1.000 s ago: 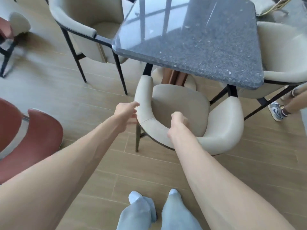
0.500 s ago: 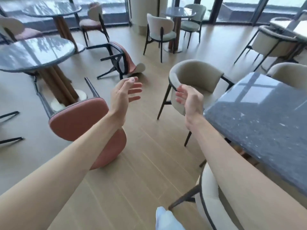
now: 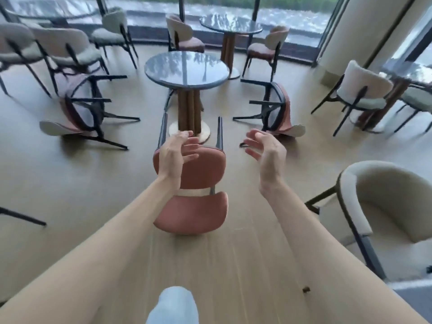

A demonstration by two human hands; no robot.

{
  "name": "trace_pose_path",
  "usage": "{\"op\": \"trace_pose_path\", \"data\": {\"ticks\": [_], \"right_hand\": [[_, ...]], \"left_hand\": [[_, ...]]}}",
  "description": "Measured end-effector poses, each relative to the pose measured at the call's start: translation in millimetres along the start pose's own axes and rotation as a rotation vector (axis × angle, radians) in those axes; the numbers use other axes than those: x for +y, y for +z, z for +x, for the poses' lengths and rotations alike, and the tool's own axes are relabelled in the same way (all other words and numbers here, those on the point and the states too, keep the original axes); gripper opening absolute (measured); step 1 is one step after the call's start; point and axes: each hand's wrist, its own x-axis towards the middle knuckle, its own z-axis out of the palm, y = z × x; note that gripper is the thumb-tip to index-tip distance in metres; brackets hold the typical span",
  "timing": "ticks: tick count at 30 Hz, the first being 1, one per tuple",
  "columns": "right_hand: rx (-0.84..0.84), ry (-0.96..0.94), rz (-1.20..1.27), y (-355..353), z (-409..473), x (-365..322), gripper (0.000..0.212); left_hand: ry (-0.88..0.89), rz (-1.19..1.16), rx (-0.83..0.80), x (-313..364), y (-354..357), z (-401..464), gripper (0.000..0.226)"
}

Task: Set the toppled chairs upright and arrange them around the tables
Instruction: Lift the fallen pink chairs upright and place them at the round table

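A bright café floor of pale wood runs out to a wall of windows, with round dark-topped tables standing on it. I see the job as far from finished: around the near round table (image 3: 186, 69) three chairs lie toppled. The pink chair (image 3: 197, 183) lies directly ahead of me, tipped onto its back with its dark legs pointing toward the table base; a second fallen chair (image 3: 84, 113) lies to the left of the table, and a third fallen chair (image 3: 275, 108) to its right, both on their sides. Farther off, the chairs at the far round table (image 3: 231, 24) and along the left stand upright, as does the cream armchair (image 3: 383, 206) near on the right. My left hand (image 3: 174, 157) and right hand (image 3: 266, 153) reach out over the pink chair, each grip wide and holding nothing, not yet touching it. I judge that lifting this chair comes next, then the two beside the table.
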Motion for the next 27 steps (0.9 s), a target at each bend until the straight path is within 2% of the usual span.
{"op": "trace_pose_path", "data": {"ticks": [6, 13, 16, 19, 23, 27], "right_hand": [[-0.069, 0.135, -0.096, 47, 70, 70, 0.024], [-0.013, 0.409, -0.262, 65, 140, 181, 0.017], [-0.011, 0.49, -0.345, 66, 163, 222, 0.015], [-0.055, 0.588, -0.428, 64, 177, 258, 0.014], [-0.128, 0.72, -0.601, 60, 195, 312, 0.015], [-0.214, 0.822, -0.71, 55, 209, 391, 0.015]], "left_hand": [[-0.159, -0.062, 0.19, -56, -32, 76, 0.024], [-0.496, -0.024, 0.337, -149, -65, 175, 0.02], [-0.559, 0.042, 0.379, -180, -81, 204, 0.023], [-0.615, 0.079, 0.423, -203, -97, 215, 0.034], [-0.669, 0.134, 0.457, -234, -120, 233, 0.013], [-0.693, 0.136, 0.532, -285, -148, 245, 0.011]]}}
